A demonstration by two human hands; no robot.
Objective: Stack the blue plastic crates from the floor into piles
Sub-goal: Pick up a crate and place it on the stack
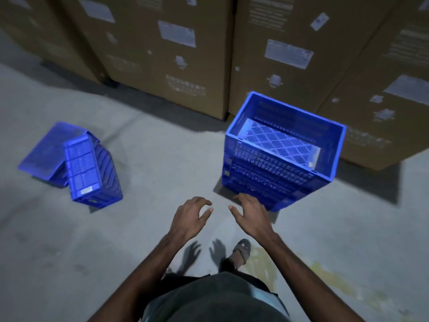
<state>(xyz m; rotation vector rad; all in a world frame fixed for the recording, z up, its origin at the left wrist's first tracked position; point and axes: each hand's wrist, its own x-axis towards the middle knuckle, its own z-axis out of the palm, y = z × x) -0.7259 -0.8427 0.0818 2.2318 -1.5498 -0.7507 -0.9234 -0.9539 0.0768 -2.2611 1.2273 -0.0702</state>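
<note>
Blue crate pile upright on grey concrete floor, right of centre, near tall cardboard boxes; slotted walls, lattice bottom showing. Tipped crates lie well apart to the left. Left hand and right hand hover before the pile, fingers spread, loosely curled, holding nothing.

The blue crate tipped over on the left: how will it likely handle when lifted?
The tipped crate probably stays stiff: its walls are ribbed moulded plastic. Likely light for its size, given the slotted walls, though its inside is hidden. A second crate touches it, so that one may shift when it is lifted.
</note>
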